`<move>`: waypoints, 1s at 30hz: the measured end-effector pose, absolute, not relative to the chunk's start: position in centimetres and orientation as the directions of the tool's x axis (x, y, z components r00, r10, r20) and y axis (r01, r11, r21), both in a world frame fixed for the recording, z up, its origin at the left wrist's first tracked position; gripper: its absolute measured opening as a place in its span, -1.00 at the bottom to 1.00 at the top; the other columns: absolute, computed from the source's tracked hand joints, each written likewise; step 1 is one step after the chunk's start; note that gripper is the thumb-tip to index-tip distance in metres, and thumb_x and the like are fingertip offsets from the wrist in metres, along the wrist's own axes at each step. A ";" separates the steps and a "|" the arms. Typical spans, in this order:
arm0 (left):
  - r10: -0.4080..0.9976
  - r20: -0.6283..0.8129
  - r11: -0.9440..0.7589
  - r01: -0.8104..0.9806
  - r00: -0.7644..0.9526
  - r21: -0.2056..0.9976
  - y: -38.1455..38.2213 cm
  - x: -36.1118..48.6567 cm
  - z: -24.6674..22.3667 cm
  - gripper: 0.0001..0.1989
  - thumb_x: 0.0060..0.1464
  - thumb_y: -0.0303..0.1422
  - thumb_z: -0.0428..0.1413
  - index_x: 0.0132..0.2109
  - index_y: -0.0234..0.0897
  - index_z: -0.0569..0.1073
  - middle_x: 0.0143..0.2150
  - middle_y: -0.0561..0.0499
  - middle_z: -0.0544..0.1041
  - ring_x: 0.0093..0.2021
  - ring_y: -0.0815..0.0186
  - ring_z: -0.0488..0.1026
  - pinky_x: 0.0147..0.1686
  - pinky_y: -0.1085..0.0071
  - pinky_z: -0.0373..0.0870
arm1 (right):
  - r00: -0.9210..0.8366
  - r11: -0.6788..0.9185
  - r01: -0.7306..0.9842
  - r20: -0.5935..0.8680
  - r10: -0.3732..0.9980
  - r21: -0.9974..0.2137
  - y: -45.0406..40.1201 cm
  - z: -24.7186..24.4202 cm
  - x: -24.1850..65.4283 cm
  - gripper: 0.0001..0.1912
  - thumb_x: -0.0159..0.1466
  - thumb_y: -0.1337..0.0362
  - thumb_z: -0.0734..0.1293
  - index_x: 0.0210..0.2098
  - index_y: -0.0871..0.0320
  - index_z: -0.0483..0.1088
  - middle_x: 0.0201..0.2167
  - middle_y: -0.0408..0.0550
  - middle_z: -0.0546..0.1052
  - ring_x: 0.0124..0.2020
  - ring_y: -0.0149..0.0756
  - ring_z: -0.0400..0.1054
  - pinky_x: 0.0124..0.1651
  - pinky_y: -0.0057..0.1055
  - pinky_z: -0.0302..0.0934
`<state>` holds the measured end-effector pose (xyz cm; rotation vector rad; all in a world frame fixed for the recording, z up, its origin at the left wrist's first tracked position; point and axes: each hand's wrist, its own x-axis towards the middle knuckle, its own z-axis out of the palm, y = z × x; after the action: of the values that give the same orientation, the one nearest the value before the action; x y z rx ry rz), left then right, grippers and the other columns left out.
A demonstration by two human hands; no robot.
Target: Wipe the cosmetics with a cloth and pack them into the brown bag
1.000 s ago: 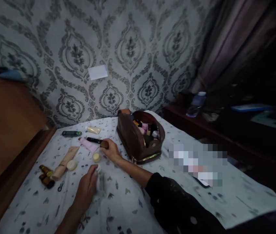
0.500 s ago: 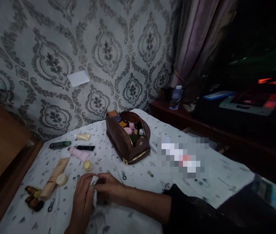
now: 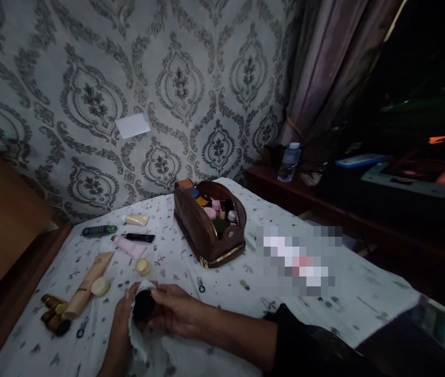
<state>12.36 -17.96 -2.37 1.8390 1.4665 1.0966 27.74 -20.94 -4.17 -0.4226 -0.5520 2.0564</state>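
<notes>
My right hand (image 3: 178, 309) grips a small black round container (image 3: 143, 305) by its right side, thumb on top. A crumpled white tissue (image 3: 139, 340) wraps the container's left side, held by my left hand (image 3: 118, 327), whose fingers are partly hidden behind it. Just beyond my hands lies a small yellowish jar (image 3: 142, 266). To the left are a second cream-lidded jar (image 3: 100, 286) and a large beige tube (image 3: 88, 285). A brown cosmetic bag (image 3: 194, 225) stands unzipped further back, with several small cosmetics inside.
Two gold-and-dark bottles (image 3: 55, 319) lie at the left. Behind them are a pink tube (image 3: 128, 246), a black tube (image 3: 140, 237), a cream tube (image 3: 136, 219) and a dark green-ended item (image 3: 99, 230). A blurred-out patch covers something right of the bag. A water bottle (image 3: 289, 162) stands beyond.
My hands have turned and parted slightly, so the black container's round face now shows between them. The tissue has spread open along its left side. The camera view has shifted slightly.
</notes>
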 end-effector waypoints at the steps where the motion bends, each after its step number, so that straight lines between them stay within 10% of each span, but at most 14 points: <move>1: 0.969 0.240 -0.240 0.473 0.061 0.848 -18.4 12.6 -2.4 -0.53 0.09 0.07 -0.03 -0.40 -0.19 0.54 -0.52 -0.01 0.53 -0.45 0.15 0.51 -0.47 0.33 0.48 | -0.487 -0.457 -0.706 -0.098 0.868 -0.541 -20.9 -4.2 27.7 -0.35 -0.12 0.00 0.62 -0.22 0.33 0.45 -0.33 -0.01 0.56 -0.42 -0.40 0.45 -0.37 -0.48 0.26; 9: 0.976 0.214 -0.185 0.347 -0.047 0.920 -19.9 13.3 -2.4 -0.50 0.10 0.13 0.02 -0.39 -0.24 0.44 -0.45 0.03 0.48 -0.37 0.24 0.43 -0.36 0.40 0.45 | -0.383 -0.405 -0.705 -0.168 0.908 -0.583 -21.2 -4.1 27.4 -0.49 -0.27 0.19 0.68 -0.49 0.27 0.39 -0.46 -0.15 0.52 -0.37 -0.38 0.46 -0.11 -0.31 0.32; 21: 0.979 0.184 -0.203 0.283 0.093 0.937 -20.2 12.8 -1.8 -0.44 0.12 0.17 -0.04 -0.33 -0.23 0.51 -0.43 -0.02 0.53 -0.36 0.18 0.48 -0.30 0.35 0.49 | -0.628 -0.560 -0.599 -0.098 0.772 -0.573 -21.1 -4.5 28.2 -0.40 -0.11 0.05 0.63 -0.29 0.41 0.48 -0.48 0.00 0.56 -0.50 -0.40 0.46 -0.38 -0.48 0.23; 30: 0.945 0.325 -0.305 0.400 0.017 0.864 -20.5 13.5 -2.1 -0.53 0.20 0.04 -0.04 -0.48 -0.22 0.30 -0.54 0.12 0.29 -0.49 0.35 0.28 -0.50 0.51 0.28 | -0.362 -0.393 -0.652 -0.189 0.913 -0.649 -21.4 -4.9 27.1 -0.31 -0.32 0.17 0.68 -0.29 0.21 0.33 -0.43 -0.18 0.53 -0.43 -0.37 0.44 -0.20 -0.30 0.29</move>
<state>13.48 -20.46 -2.13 1.7451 1.3765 1.2699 27.08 -21.41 -4.94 -0.6566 -0.5836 1.9123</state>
